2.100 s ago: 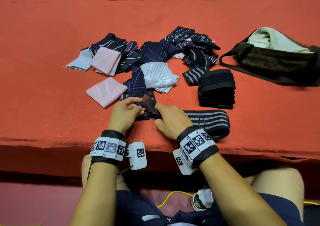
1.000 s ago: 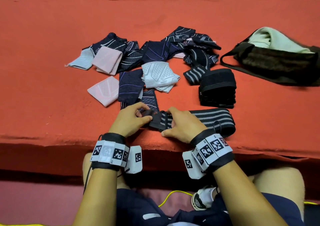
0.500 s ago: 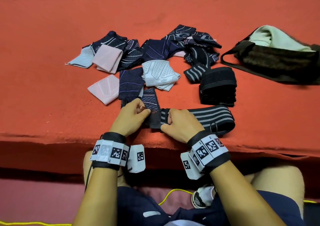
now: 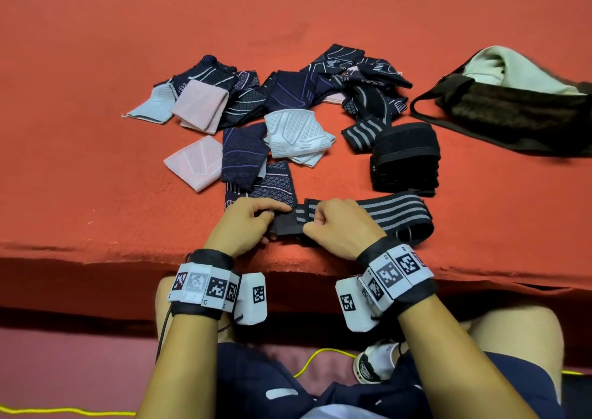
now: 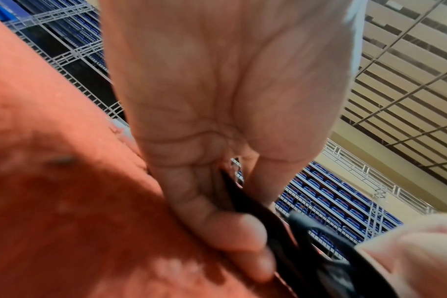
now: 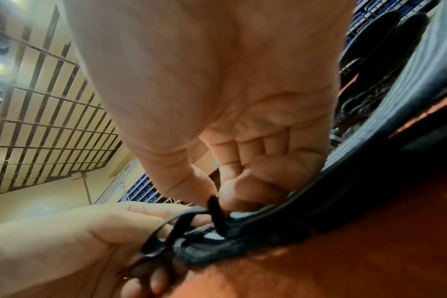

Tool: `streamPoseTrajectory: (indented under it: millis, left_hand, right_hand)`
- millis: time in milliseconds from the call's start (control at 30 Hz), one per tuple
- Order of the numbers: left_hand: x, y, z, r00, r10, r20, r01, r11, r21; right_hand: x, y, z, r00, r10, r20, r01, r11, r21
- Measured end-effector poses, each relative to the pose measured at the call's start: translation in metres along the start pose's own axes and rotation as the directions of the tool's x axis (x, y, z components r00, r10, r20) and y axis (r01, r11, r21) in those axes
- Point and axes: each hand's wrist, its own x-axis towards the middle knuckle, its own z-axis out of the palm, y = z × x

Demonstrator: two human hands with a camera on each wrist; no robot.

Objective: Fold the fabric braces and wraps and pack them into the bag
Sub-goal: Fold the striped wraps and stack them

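From the head view, a dark brown fuzzy fabric bag [image 4: 509, 111] lies open at the far right of the orange-red felt-covered counter [image 4: 96, 66], with a pale cream cloth [image 4: 499, 66] showing in its mouth. The left hand [image 4: 246, 223] and right hand [image 4: 339, 226] meet at the near edge of the counter, each with fingers curled and pinching the left end of a long black elastic wrap with grey stripes [image 4: 390, 210], which runs off to the right and loops back on itself. Just behind it sits one folded stack of black wrap [image 4: 403, 159]. Farther back lies a loose heap of navy patterned braces [image 4: 288, 91], too tangled to count, with two pink folded braces [image 4: 200, 107] [image 4: 195, 162], one pale blue brace [image 4: 153, 104] and one white knitted brace [image 4: 298, 130] among them; one more navy diamond-patterned brace [image 4: 275, 184] touches the left hand. From the left wrist view, the left hand [image 5: 217, 121] nips the black wrap [image 5: 281, 231] between thumb and fingers [image 5: 232, 231], low against the counter [image 5: 64, 201]. From the right wrist view, the right hand [image 6: 217, 100] has its fingers [image 6: 255, 181] curled, pinching the wrap's edge [image 6: 306, 211], while the left hand [image 6: 64, 242] holds the end beside it.
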Motion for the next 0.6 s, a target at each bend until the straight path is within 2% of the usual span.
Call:
streamPoseTrajectory:
  millis: [200, 400, 600]
  left_hand:
    - [-0.001, 0.001, 0.000, 1.000, 0.020, -0.004, -0.020, 0.999, -0.041]
    - [0.000, -0.002, 0.000, 1.000, 0.025, -0.012, -0.025, 0.999, -0.023]
    - [0.006, -0.004, 0.007, 0.998, 0.022, -0.063, -0.023, 1.000, -0.011]
  right_hand:
    - [0.002, -0.011, 0.011, 0.999, -0.046, 0.001, 0.046, 0.999, -0.012]
    - [0.002, -0.013, 0.005, 1.000, -0.022, 0.015, 0.022, 1.000, -0.013]
    - [0.002, -0.015, 0.007, 1.000, 0.017, -0.014, -0.018, 0.995, -0.101]
